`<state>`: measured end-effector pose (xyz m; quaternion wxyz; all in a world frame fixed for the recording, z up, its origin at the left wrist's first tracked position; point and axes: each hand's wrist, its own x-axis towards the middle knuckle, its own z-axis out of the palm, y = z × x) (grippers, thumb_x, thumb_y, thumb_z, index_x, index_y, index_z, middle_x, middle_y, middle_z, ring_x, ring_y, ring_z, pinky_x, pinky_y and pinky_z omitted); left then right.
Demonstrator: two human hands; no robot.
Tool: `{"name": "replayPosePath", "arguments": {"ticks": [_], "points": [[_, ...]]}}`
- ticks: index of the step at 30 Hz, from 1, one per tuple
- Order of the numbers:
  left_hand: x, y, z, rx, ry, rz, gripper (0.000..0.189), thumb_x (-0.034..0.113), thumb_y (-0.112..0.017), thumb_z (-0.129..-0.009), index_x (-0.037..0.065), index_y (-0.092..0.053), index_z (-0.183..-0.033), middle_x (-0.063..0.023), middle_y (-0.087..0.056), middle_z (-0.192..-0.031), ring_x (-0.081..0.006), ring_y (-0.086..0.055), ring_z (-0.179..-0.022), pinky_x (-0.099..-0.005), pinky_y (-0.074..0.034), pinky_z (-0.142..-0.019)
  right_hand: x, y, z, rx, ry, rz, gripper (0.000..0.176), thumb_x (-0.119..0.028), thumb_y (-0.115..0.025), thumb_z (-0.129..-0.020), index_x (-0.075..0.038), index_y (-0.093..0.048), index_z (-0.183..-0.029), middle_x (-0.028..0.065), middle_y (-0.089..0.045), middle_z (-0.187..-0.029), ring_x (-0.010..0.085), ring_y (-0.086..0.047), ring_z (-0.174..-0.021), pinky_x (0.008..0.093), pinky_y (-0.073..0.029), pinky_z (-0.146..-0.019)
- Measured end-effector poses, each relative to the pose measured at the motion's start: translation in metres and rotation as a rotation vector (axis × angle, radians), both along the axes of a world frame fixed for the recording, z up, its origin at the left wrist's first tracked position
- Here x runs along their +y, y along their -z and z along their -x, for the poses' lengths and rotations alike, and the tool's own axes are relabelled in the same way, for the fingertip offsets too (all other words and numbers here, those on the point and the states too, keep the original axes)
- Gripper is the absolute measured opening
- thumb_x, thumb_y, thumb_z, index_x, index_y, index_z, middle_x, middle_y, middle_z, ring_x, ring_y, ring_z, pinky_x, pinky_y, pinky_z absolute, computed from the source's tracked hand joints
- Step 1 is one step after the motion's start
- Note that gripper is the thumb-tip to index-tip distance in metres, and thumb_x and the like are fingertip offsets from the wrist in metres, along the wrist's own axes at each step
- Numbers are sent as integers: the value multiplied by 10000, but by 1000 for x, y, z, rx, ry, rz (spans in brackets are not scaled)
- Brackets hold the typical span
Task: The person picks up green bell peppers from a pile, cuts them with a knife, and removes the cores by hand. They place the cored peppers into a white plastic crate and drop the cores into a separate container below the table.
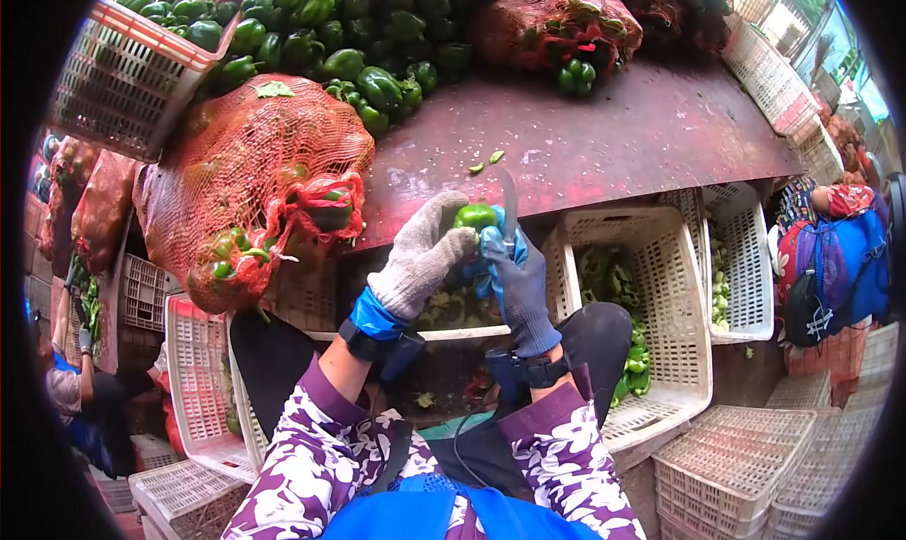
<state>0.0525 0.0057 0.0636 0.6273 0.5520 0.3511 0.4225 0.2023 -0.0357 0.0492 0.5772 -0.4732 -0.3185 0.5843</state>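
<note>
My left hand (423, 257), in a whitish knit glove, is closed around a green bell pepper (475, 216). Close beside it, my right hand (516, 285) wears a grey-blue glove with blue material over the fingers. It grips a knife (511, 199) whose blade points up and away from me, next to the pepper; the handle is mostly hidden in the fist. Below both hands, a crate between my knees holds cut pepper pieces (453, 309). Two small green scraps (486, 161) lie on the red table (425, 177) just beyond the knife tip.
A red mesh sack (260, 153) of peppers slumps at the table's left edge, before a heap of green peppers (368, 40). Another sack (557, 26) lies farther back. White crates (684, 304) flank me. People sit at left (85, 380) and right (840, 248).
</note>
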Motion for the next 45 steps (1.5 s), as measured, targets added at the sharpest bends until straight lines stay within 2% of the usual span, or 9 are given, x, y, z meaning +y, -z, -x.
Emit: {"name": "replayPosePath", "arguments": {"ticks": [9,13,17,21,26,29,30,34,45], "points": [[0,21,4,257,-114,-625,619,-92,-655,-842,-9,-446,-1419,-110,-491,-1429,-167,-492,-1273,-332,-392,-1090,-3,4,-12,352,-104,49,412,-259,-691,-945,-44,-623,-1290,-30,-645,-839,44,-570,-603,239,-517,-506],[-18,-11,-4,-191,-24,-53,639,62,-650,-922,-5,-362,-1488,-108,-490,-1405,-173,-479,-1280,-318,-384,-1083,5,8,-2,177,-26,-14,404,-229,-662,-970,-66,-602,-1334,-33,-651,-846,48,-566,-562,228,-466,-476],[-17,-17,4,92,-31,-210,655,176,-667,-947,-9,-347,-1488,-123,-503,-1377,-183,-458,-1293,-326,-352,-1107,4,1,1,85,-60,-54,390,-176,-641,-979,-70,-592,-1352,-36,-641,-835,52,-563,-542,223,-443,-458],[-14,-7,12,296,-141,-345,663,99,-723,-891,-12,-392,-1454,-143,-508,-1385,-203,-454,-1318,-339,-346,-1123,-1,-5,5,97,-76,-51,397,-181,-663,-966,-65,-598,-1340,-50,-612,-811,42,-541,-563,220,-461,-462],[-16,-5,6,465,-249,-650,820,-11,-793,-687,25,-449,-1430,-178,-549,-1303,-325,-561,-1228,-382,-452,-1042,-1,-1,7,79,-40,12,373,-216,-692,-950,-49,-628,-1278,-59,-593,-807,30,-534,-606,218,-488,-473],[-14,-10,10,643,-191,-779,845,85,-845,-676,48,-454,-1425,-187,-555,-1257,-353,-611,-1120,-382,-523,-937,-5,0,5,52,-79,23,364,-239,-704,-946,-35,-641,-1240,-55,-592,-810,33,-533,-607,214,-492,-507],[-16,-15,9,629,-151,-706,826,41,-832,-645,55,-485,-1394,-191,-553,-1267,-366,-572,-1181,-400,-473,-1015,-5,1,4,18,-100,4,377,-240,-714,-938,-28,-638,-1241,-38,-627,-850,36,-559,-654,212,-498,-544],[-12,-17,16,738,-56,-795,763,79,-857,-636,44,-521,-1321,-184,-561,-1233,-361,-582,-1152,-415,-489,-988,-2,10,1,25,-105,-38,372,-215,-740,-917,-10,-645,-1213,8,-704,-943,49,-628,-775,208,-513,-662],[-10,-20,5,382,-33,-815,520,131,-881,-628,34,-588,-1047,-136,-590,-960,-330,-609,-870,-396,-512,-786,-22,-7,5,251,-62,-32,301,-246,-662,-938,-13,-652,-1128,24,-664,-937,79,-610,-751,231,-500,-644]]}}
